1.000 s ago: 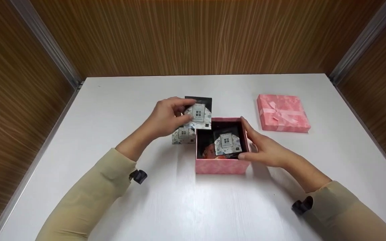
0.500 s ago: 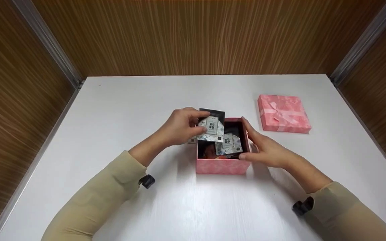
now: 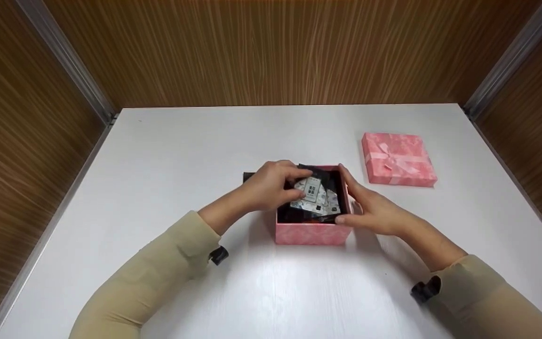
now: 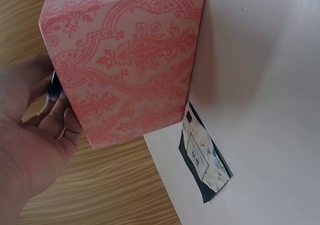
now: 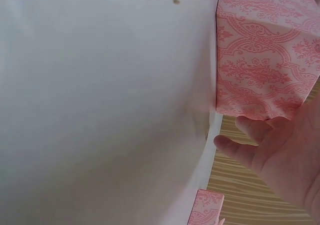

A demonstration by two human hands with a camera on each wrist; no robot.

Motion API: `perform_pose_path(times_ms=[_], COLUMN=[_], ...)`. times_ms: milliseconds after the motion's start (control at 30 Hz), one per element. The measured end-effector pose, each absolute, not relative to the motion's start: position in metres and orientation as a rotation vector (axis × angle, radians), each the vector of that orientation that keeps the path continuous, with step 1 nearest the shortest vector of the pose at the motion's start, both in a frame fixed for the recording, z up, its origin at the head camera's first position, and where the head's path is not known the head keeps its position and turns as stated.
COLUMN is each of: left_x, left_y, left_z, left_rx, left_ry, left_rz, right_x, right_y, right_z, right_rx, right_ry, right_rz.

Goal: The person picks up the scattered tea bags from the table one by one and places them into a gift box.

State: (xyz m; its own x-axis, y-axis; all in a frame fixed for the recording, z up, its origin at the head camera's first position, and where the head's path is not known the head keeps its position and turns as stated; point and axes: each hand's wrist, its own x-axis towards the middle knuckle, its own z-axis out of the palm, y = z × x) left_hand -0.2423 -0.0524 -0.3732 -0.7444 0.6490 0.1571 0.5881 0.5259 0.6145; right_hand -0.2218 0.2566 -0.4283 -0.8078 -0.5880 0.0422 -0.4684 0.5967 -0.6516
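Observation:
A pink patterned gift box [image 3: 311, 234] stands uncovered at mid table. My left hand [image 3: 271, 188] reaches over its left rim and pinches a flat black sachet with a white floral print [image 3: 311, 190] between thumb and fingers. That sachet overlaps a similar floral sachet [image 3: 332, 203] inside the box. My right hand [image 3: 374, 209] holds the box's right side, thumb at the front corner and a finger at the back corner. Another floral sachet [image 4: 205, 157] lies on the table beside the box in the left wrist view; my left hand mostly hides it from the head camera.
The pink lid [image 3: 399, 160] with a ribbon bow lies on the white table [image 3: 181, 150], behind and right of the box. Brown wood-grain panels [image 3: 271, 52] close off the back and both sides.
My left hand has carried its sachet rightward and down, from beside the box's back left corner to inside the box. My right hand has kept its hold on the box.

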Motion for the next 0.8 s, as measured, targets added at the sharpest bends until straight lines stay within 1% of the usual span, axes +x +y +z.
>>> perform_pose_path(times_ms=[333, 633, 800], left_x=[-0.244, -0.245, -0.246], left_y=[-0.031, -0.018, -0.013], left_z=[-0.379, -0.384, -0.388], left_rx=[1.150, 1.070, 1.090], left_ry=[2.741, 2.796, 2.848], left_rz=[0.796, 0.506, 0.346], right_x=[-0.222, -0.221, -0.221], right_y=[0.256, 0.256, 0.257], right_z=[-0.429, -0.429, -0.429], right_rx=[-0.889, -0.880, -0.879], right_ry=[2.641, 2.647, 2.636], right_rz=[-1.020, -1.018, -1.031])
